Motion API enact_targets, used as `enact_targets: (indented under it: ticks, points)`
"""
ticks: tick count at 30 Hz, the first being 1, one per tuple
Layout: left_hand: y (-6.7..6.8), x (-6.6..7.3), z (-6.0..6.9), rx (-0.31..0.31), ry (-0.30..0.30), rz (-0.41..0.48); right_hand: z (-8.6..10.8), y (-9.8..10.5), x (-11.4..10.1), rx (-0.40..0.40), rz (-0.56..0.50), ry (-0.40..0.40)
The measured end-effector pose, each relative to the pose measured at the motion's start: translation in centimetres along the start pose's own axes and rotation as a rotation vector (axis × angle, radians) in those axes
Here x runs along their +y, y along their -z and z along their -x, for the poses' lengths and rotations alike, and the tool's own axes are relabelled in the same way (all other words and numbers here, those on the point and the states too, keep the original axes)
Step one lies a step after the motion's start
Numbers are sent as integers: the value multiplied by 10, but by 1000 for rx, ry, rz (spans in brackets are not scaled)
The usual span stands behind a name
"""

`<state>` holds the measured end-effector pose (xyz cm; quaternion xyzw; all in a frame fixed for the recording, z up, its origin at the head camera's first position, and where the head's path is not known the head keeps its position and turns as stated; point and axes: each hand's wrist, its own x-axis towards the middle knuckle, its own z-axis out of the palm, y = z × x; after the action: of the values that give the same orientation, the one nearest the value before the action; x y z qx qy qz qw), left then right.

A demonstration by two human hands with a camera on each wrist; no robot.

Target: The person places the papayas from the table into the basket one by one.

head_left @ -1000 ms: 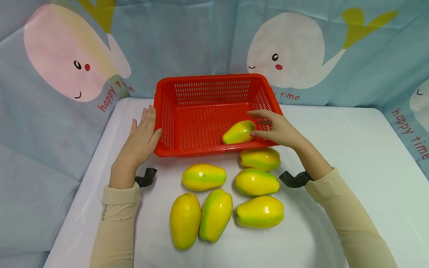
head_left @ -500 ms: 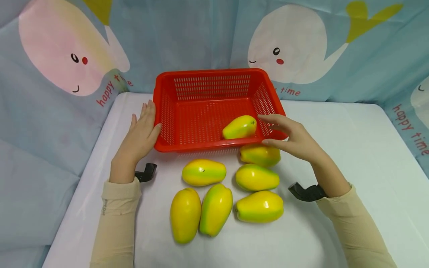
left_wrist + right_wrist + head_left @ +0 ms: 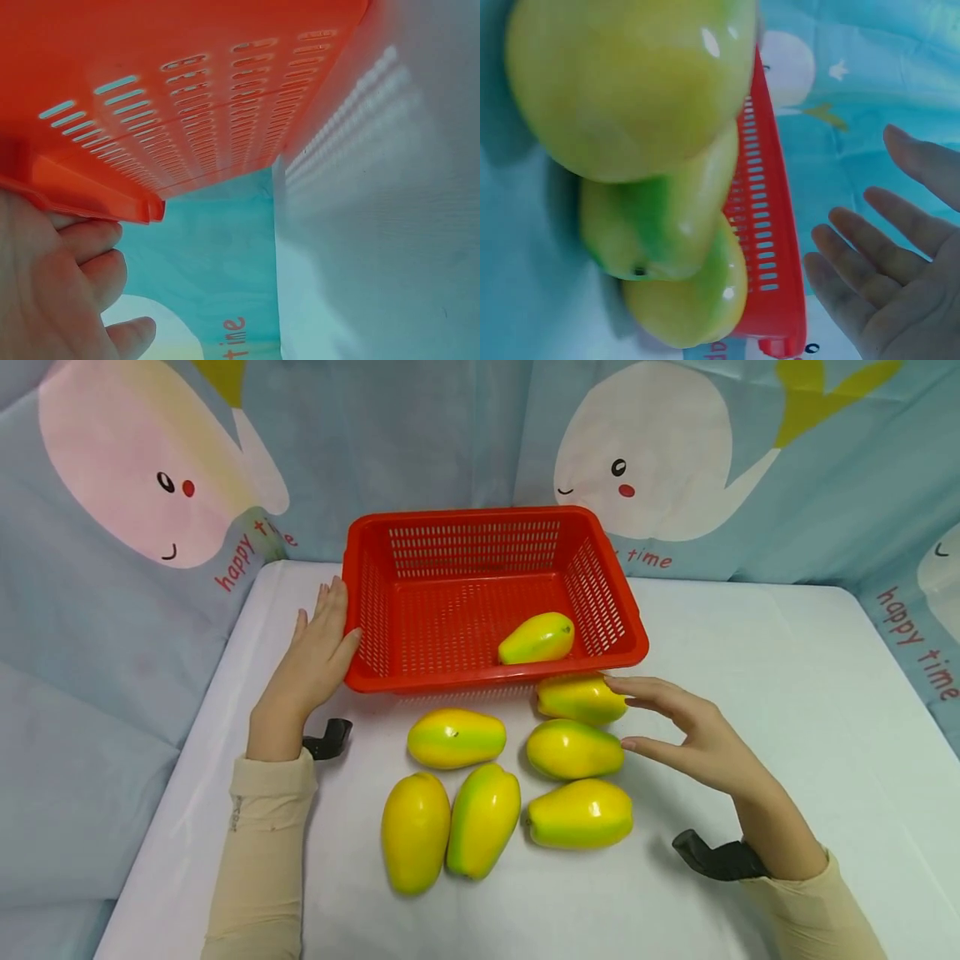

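My left hand (image 3: 311,652) rests with extended fingers against the left rim of a red slotted plastic basket (image 3: 465,678). In the left wrist view its fingers (image 3: 105,274) are beside the rim. One yellow-green papaya (image 3: 537,639) lies inside the basket, at its front right. My right hand (image 3: 697,735) hovers with fingers spread and nothing held, right of three papayas: one partly under the front rim (image 3: 581,700), a middle one (image 3: 574,749) and a near one (image 3: 581,814). In the right wrist view, the hand (image 3: 892,277) appears apart from the papayas.
Three more papayas lie left of that column: one crosswise (image 3: 456,739) and two lengthwise, the left one (image 3: 416,832) and the right one (image 3: 483,821). A white cloth (image 3: 750,643) covers the table. Behind the basket hangs a blue whale-print curtain (image 3: 442,427).
My right hand has withdrawn from the papaya in the basket, moving right and toward me, to beside the papayas on the table. My left hand stays at the basket's rim.
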<state>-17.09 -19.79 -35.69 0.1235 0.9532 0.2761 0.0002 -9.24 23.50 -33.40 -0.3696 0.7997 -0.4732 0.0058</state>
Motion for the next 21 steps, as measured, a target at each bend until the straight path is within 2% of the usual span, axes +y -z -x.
enact_targets:
  ticks: [4, 7, 13, 21]
  points:
    - [-1, 0, -1, 6, -1, 18, 15, -6, 0, -21, -15, -10]
    - [-1, -1, -1, 7, -1, 34, 25, -11, -1, -44, -36, -58]
    - [-1, -4, -5, 5, -3, 63, 32, -18, -2, -120, -66, -142]
    - [1, -6, -22, -8, 8, 75, 30, -21, -2, -272, -133, -107]
